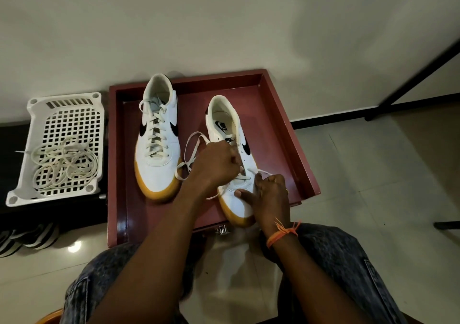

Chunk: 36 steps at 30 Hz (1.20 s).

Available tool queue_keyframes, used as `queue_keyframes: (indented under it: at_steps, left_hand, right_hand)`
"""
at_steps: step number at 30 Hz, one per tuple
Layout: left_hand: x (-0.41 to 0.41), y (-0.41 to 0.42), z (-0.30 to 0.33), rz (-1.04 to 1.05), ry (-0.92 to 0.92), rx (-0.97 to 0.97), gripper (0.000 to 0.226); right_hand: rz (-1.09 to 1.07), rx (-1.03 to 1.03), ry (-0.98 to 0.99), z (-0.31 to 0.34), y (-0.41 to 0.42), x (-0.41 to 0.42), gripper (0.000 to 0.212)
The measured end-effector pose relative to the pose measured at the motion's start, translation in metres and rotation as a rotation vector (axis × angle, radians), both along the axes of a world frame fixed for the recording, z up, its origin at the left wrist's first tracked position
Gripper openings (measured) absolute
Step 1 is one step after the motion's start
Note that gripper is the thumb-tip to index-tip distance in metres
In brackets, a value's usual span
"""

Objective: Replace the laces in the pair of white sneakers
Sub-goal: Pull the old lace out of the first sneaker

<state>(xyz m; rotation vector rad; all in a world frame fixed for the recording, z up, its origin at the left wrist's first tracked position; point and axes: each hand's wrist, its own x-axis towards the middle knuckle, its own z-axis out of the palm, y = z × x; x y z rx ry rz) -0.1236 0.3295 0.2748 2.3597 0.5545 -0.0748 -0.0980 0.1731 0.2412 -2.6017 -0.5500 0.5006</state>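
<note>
While the right hand (270, 194) grips the right sneaker's (231, 134) toe, its long axis running away from the person, the left hand (214, 164) pinches the lace (191, 149) over the lower eyelets.

Both white sneakers, the laced one (157, 137) and the one being laced (232, 154), carry black swooshes and tan-orange soles on a maroon tray (286, 124). Cream laces (64, 164) lie in a white grid-patterned basket (64, 104). An orange thread band (281, 232) circles one wrist above mottled blue denim (343, 261).

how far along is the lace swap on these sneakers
Done, apparently: left sneaker is laced to the top. In hand: left hand and right hand work a lace through the right sneaker, low eyelets only. Left: its upper eyelets.
</note>
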Motion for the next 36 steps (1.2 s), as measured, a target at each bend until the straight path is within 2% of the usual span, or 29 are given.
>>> queue_keyframes:
  at_steps: [2,5,8,12,15,18,22,27,31,36]
  left_hand:
    - [-0.001,0.011,0.012,0.042,0.015,-0.016,0.012]
    - [-0.011,0.032,0.027,0.242,-0.048,-0.037,0.031]
    - [-0.020,0.047,0.030,0.357,0.033,-0.037,0.030]
    - [-0.016,0.039,0.016,0.268,0.107,0.057,0.025]
    - [-0.012,0.031,0.016,0.171,0.036,0.022,0.027]
    - [-0.009,0.022,0.017,0.065,-0.007,-0.003,0.026]
    - [-0.008,0.005,0.007,-0.058,0.062,0.150,0.018]
    - [-0.006,-0.013,-0.006,-0.035,0.061,0.260,0.018]
    - [-0.006,-0.014,-0.004,-0.039,0.084,0.302,0.009]
    - [-0.007,-0.004,0.013,-0.082,0.101,0.281,0.021]
  right_hand:
    - [-0.010,0.012,0.005,0.000,0.000,0.000,0.065]
    - [-0.016,0.015,0.015,0.001,0.000,-0.001,0.062]
    - [-0.014,0.007,0.010,0.002,0.000,-0.001,0.063]
    - [-0.023,0.003,0.023,0.001,0.000,0.000,0.059]
    - [-0.039,0.030,-0.011,0.002,0.001,0.000,0.054]
    - [-0.063,0.096,-0.057,0.005,0.005,-0.002,0.063]
    - [-0.089,0.196,-0.030,0.004,0.008,-0.007,0.072]
    - [-0.083,0.220,0.005,0.001,0.008,-0.005,0.051]
    - [-0.053,0.199,0.034,0.002,0.007,-0.002,0.052]
    - [-0.047,0.162,0.042,0.004,0.006,0.003,0.051]
